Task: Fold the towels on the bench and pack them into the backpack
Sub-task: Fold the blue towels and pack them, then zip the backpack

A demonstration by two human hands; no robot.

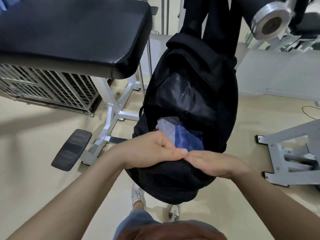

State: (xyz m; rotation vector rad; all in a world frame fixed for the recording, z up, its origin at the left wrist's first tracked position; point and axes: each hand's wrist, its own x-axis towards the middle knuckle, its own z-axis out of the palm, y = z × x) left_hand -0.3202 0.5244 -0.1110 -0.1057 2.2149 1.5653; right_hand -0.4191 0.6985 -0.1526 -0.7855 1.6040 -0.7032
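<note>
While our left hand (152, 150) curled round the near lip of the backpack (188, 94), our right hand (214, 163) lay over that lip beside it, fingertips meeting the left thumb; whether it pinched anything we could not tell. Just beyond our knuckles the towels (183, 135), white and blue, sat inside the mouth. We judged they should be pressed below the rim before closing. Farther off, up and left of our left hand, stood the bench (72, 32).
</note>
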